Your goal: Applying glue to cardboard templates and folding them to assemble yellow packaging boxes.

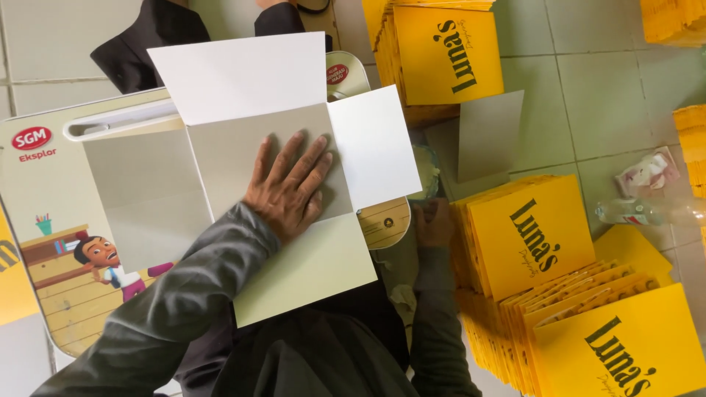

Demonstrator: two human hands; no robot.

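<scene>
Head view: the left hand [288, 187] lies flat, fingers spread and gripping nothing, on the centre panel of the unfolded white card blank [283, 158] on the small illustrated table [44, 191]; the right hand [434, 223] rests at the yellow folded stack [531, 235] on the floor, grip indeterminate. The blank is judged light, stiff, crease-prone; hold it by the flap edges.

1. The left hand [288, 187] lay flat on the cardboard sheet [283, 158], with bare panels free all around it.
2. Right of the sheet, yellow box stacks [529, 235] crowded the floor.
3. Beyond its far flap, a dark-clothed person [147, 44] blocked passage.
</scene>
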